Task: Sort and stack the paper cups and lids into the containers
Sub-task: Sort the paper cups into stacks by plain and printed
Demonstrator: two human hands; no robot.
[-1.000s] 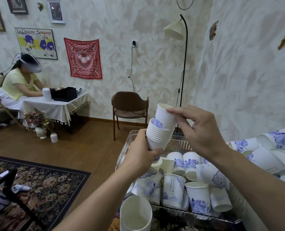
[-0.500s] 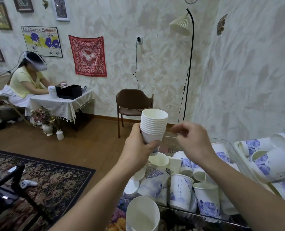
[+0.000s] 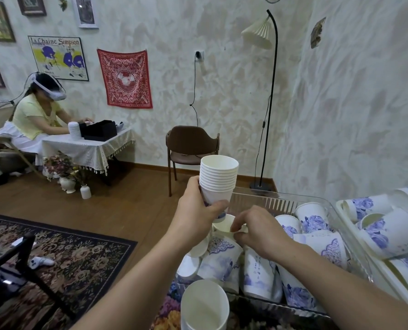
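Paper cup stack [image 3: 218,181] gripped in left hand [image 3: 193,219], right hand [image 3: 257,231] fingers [image 3: 235,226] pinching cup rim [image 3: 223,228] (in bin)

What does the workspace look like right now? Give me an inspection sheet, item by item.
Surface: clear bin on a floral cloth.
Job's things: nested cup stack held upright; loose printed cups jumbled in the bin; more in a tray at right; no lids seen.
Clutter: white cup in the foreground.
Grippers: left hand grips the stack; right hand pinches the rim of a cup.
Cables: black cord from a wall socket.
Surroundings: chair, floor lamp, seated person.
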